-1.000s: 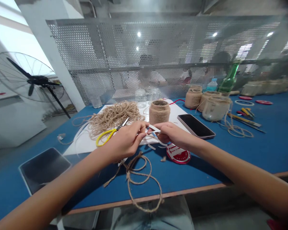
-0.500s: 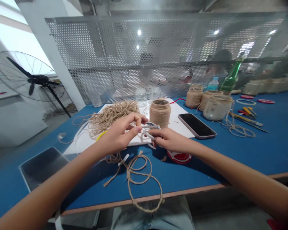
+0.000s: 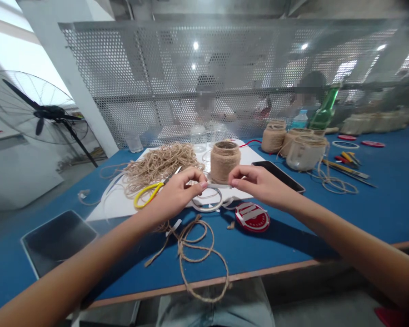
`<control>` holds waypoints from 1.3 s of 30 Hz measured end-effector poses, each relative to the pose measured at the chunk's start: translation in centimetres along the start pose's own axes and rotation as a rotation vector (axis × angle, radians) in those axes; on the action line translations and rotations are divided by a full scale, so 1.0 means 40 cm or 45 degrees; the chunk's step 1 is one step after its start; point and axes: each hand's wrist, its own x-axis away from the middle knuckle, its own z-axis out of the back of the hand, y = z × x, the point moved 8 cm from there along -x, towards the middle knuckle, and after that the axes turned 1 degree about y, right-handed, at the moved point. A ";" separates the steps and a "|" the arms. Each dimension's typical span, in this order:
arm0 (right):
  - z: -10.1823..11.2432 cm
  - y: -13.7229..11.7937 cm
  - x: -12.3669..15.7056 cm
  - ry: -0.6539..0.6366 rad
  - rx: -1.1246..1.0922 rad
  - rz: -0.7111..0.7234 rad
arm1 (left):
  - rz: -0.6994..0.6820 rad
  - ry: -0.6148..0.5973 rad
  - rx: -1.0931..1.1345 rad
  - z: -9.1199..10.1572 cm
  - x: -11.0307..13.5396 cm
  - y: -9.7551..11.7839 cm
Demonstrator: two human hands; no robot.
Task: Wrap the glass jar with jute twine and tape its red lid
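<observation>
Between my two hands a short strip of white tape (image 3: pixel 218 185) is stretched level. My left hand (image 3: pixel 187 186) pinches its left end, and my right hand (image 3: pixel 250 181) pinches the other. Just below the strip lies a thin roll of tape (image 3: pixel 207 208), like a ring, partly behind my left fingers. A jar wrapped in twine (image 3: pixel 225 163) stands upright right behind the strip. Yellow-handled scissors (image 3: pixel 148 195) lie beside my left hand, partly covered by it. Nearer me is a red round lid (image 3: pixel 252 217) with tape strips across it.
A heap of loose twine (image 3: pixel 163 161) rests on white paper (image 3: pixel 105 209). Coiled cord (image 3: pixel 204 261) hangs over the front edge. A phone (image 3: pixel 279 175), a half-wrapped glass jar (image 3: pixel 305 154) and a green bottle (image 3: pixel 327 109) stand or lie to the right. A dark tablet-like panel (image 3: pixel 57 240) is at left.
My right hand has moved up and right, fingers now on the strip's end. The tape roll, previously at my right hand, now lies on the table. The scissors are more exposed.
</observation>
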 end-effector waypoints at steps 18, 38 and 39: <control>0.037 0.042 0.119 -0.238 0.241 -0.188 | 0.317 -0.181 0.249 -0.142 0.001 -0.070; 0.030 0.146 0.149 -0.595 0.134 -0.380 | -0.279 -0.329 -0.623 -0.249 -0.027 0.034; 0.028 0.149 0.151 -0.602 0.134 -0.379 | -0.275 -0.351 -0.619 -0.253 -0.026 0.033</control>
